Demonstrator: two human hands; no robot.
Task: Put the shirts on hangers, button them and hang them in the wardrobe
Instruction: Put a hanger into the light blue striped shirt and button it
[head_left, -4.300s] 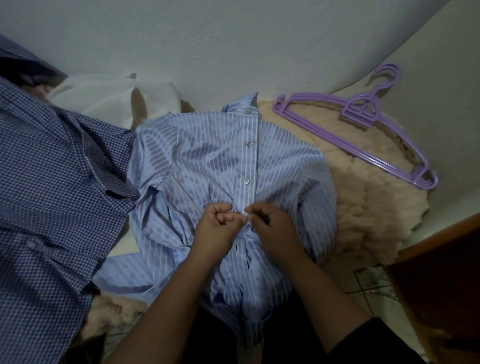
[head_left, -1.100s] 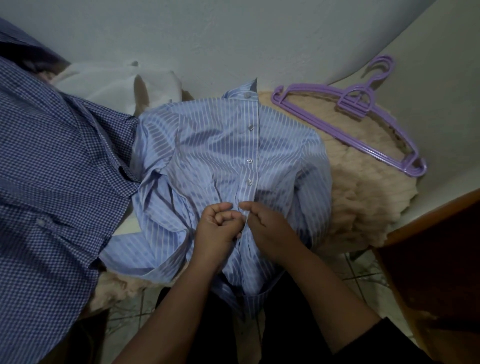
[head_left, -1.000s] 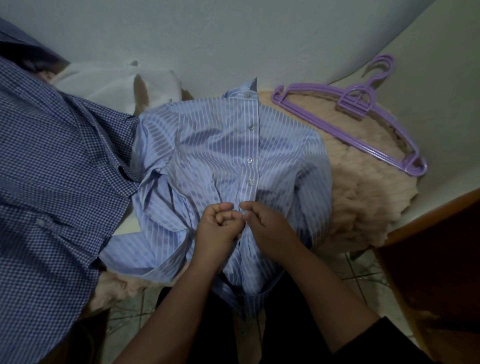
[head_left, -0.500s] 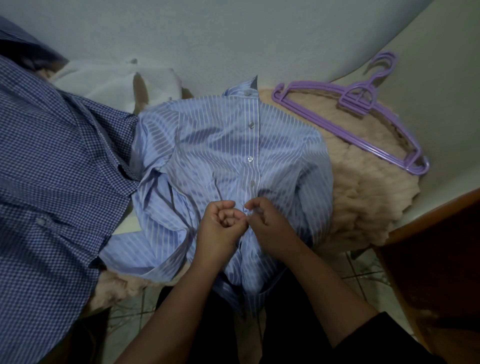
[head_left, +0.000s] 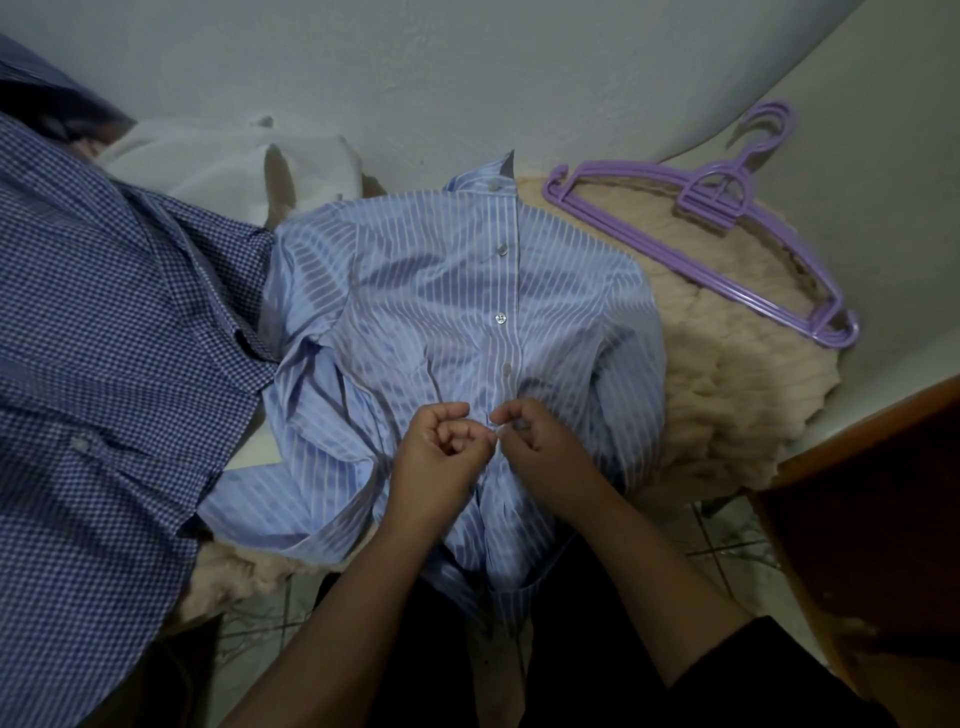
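**Both hands at the front edge of the striped shirt**

A light blue striped shirt (head_left: 431, 312) lies face up in the middle of the scene, collar at the far end, spread over a fluffy beige blanket (head_left: 727, 395). Buttons run down its front strip; the ones from the collar down to just above the hands look fastened.

The left hand (head_left: 441, 457) and the right hand (head_left: 540, 441) meet at the front strip, near the lower part of the shirt. The fingers of the left hand are curled tight, thumb and forefinger pinching the cloth edge. The fingers of the right hand are curled too, pinching the opposite edge at the same spot (a small pale bit shows between the two hands, likely a button, though it is too small to be sure). The shirt's hem hangs over the near edge of the blanket toward the person.

A dark blue checked shirt (head_left: 104, 364) lies to the left, touching the striped shirt's sleeve. White cloth (head_left: 218, 166) sits at the far left by the wall. Purple hangers (head_left: 717, 228), stacked together, rest on the blanket's far right part. A brown wooden piece of furniture (head_left: 883, 493) stands at the near right.
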